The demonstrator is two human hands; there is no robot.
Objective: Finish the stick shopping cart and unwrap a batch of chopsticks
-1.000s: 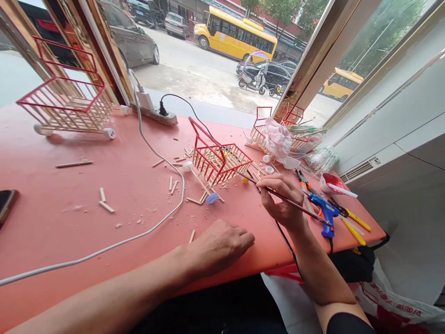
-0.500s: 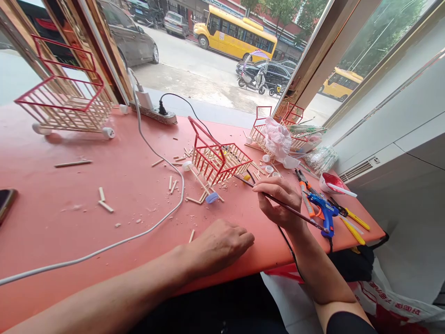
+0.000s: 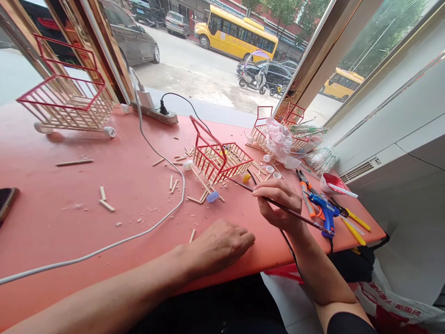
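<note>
The right hand (image 3: 278, 199) grips one thin brush (image 3: 292, 213), its tip by the lower edge of a red-rimmed stick cart (image 3: 222, 155) mid-desk. The left hand (image 3: 222, 246) lies curled on the desk (image 3: 139, 185); I can't tell whether it holds anything. Three more: a second cart (image 3: 74, 104) far left, a third cart (image 3: 257, 132) and a fourth cart (image 3: 295, 113) by the window.

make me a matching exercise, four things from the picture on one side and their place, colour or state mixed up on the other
Things:
1. thin brush
2. left hand
3. glue gun
4. power strip

Descriptions:
A. blue
B. has a black plug in it
C. held in the right hand
D. resting, back facing up

Pairs: 1-C, 2-D, 3-A, 4-B
</note>
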